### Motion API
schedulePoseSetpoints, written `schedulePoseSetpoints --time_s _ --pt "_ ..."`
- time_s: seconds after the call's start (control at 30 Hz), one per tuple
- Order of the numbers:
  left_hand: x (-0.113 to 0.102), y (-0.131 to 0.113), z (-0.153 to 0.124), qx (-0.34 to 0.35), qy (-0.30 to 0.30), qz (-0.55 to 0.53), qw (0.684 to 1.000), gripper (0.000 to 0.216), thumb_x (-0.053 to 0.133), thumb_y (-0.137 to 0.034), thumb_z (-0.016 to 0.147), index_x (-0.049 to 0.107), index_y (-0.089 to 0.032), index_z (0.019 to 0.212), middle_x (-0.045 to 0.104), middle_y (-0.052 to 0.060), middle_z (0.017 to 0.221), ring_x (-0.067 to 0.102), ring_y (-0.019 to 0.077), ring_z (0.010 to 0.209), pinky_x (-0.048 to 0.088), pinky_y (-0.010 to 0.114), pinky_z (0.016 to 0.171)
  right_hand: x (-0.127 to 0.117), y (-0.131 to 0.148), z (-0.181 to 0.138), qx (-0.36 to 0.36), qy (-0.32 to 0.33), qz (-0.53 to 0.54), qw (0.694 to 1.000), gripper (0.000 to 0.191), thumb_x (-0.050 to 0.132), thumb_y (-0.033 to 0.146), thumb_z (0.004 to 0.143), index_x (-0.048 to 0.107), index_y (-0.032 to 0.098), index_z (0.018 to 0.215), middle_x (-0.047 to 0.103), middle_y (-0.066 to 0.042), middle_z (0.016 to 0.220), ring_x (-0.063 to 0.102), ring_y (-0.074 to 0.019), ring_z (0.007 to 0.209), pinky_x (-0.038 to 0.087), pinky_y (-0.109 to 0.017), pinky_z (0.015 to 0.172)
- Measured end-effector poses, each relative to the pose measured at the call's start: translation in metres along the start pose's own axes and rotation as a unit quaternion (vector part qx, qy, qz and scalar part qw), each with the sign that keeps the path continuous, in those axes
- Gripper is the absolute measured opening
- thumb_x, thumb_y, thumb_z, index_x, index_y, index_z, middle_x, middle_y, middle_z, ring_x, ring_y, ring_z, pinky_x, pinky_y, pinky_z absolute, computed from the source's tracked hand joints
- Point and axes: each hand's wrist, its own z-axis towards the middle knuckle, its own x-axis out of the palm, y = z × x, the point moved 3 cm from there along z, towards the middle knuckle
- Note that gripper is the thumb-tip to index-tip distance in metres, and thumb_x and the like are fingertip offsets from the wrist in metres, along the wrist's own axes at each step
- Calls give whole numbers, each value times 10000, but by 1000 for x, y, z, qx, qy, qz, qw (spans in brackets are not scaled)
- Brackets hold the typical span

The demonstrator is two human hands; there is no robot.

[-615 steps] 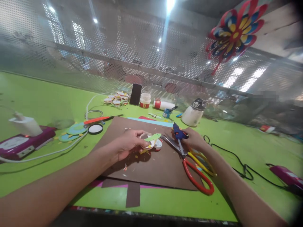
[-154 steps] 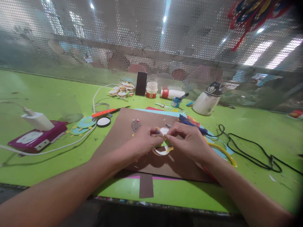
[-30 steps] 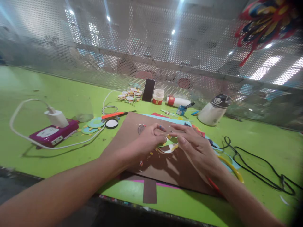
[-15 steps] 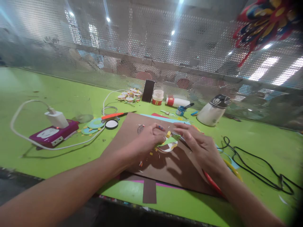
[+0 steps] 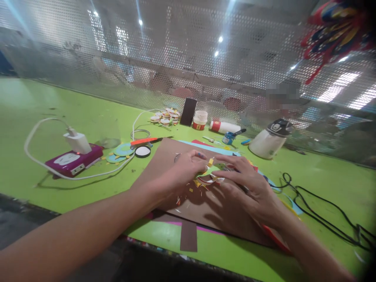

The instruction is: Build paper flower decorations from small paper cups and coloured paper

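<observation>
Nearest: brown strip (image 5: 188, 241) lies at the table (image 5: 58, 109) edge, poking out from under the brown card sheet (image 5: 164, 164). A pink sheet edge (image 5: 179, 224) shows beneath the card.

On the card, both hands meet at the paper cutout (image 5: 210, 172), a green leaf shape over a white ring.
- Left hand (image 5: 178, 178): fingers curled. Thumb and index close on the cutout's left edge, index tip arched over the top.
- Right hand (image 5: 249, 190): fingers stretched out and slightly spread. Tips lie on the cutout's right side, one above it and one below.
- Can't tell whether the right hand grips or only presses.
- The cutout sits between the two sets of fingertips, low on the card, near its middle.
- Yellow and red paper scraps (image 5: 194, 187) are scattered just under it.

A red scissor handle (image 5: 276, 241) sticks out under the right wrist. Black cable (image 5: 323, 213) snakes off to the right.

Further left:
- purple power strip (image 5: 70, 164) with a white charger (image 5: 78, 141) plugged in
- teal paper discs (image 5: 122, 150)
- black-rimmed disc (image 5: 143, 151)
- orange-handled knife (image 5: 145, 141)

Back row:
- small paper rings (image 5: 164, 116)
- dark phone (image 5: 188, 111), upright
- white cup (image 5: 199, 120)
- glue bottle (image 5: 225, 127), lying down
- blue pot (image 5: 227, 138)
- white jug (image 5: 270, 139)

Behind everything is the perforated metal screen (image 5: 176, 51), with a paper pinwheel (image 5: 337, 27) top right.
</observation>
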Motion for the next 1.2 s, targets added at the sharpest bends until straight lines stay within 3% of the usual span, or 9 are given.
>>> schedulePoseSetpoints --time_s 0.17,0.3,0.4,0.57,0.83,1.1,1.2 --pt "-1 -2 2 6 -6 -4 1000 273 642 -191 694 571 -191 958 663 41 762 639 171 643 462 249 546 -1 -1 0 5 -7 7 1000 293 575 248 900 662 314 1173 561 -74 1335 498 -276 1236 416 -494 1005" --pt "2 -6 1 -21 -1 -81 997 262 603 -116 702 536 -183 947 652 39 727 650 183 634 481 266 554 0 0 0 4 -8 3 1000 349 560 265 914 609 341 1251 525 -71 1370 465 -282 1257 394 -512 1012" --pt "3 -9 -1 -38 15 -155 987 252 561 -56 723 514 -172 942 647 34 711 655 160 621 491 247 570 0 2 -1 8 -18 -23 1000 377 556 319 912 576 354 1287 433 -66 1450 401 -313 1300 354 -556 1032" --pt "2 -11 -4 -41 34 -186 981 268 572 -52 759 523 -169 995 669 40 782 673 141 652 503 228 596 0 3 -3 6 -23 -47 999 455 536 374 911 496 373 1364 263 -35 1554 271 -346 1377 298 -587 1071" --pt "4 -17 -5 -22 58 -234 970 219 584 -22 738 601 -133 926 680 52 820 669 126 684 533 230 667 8 6 -5 -43 -47 -80 995 588 507 429 914 329 369 1472 164 -22 1591 222 -344 1394 248 -581 1100" --pt "0 -19 -7 30 85 -227 970 261 642 -107 745 596 -157 998 690 58 882 678 138 727 530 229 682 11 19 -6 -23 -87 -42 995 585 419 519 930 329 326 1476 169 -49 1594 225 -341 1413 236 -595 1106" --pt "0 -17 -7 36 77 -202 976 276 652 -148 758 567 -170 1020 689 67 875 673 145 679 532 248 641 4 15 -8 18 -150 -2 989 598 430 534 920 346 310 1467 274 -67 1560 269 -340 1406 258 -601 1107"
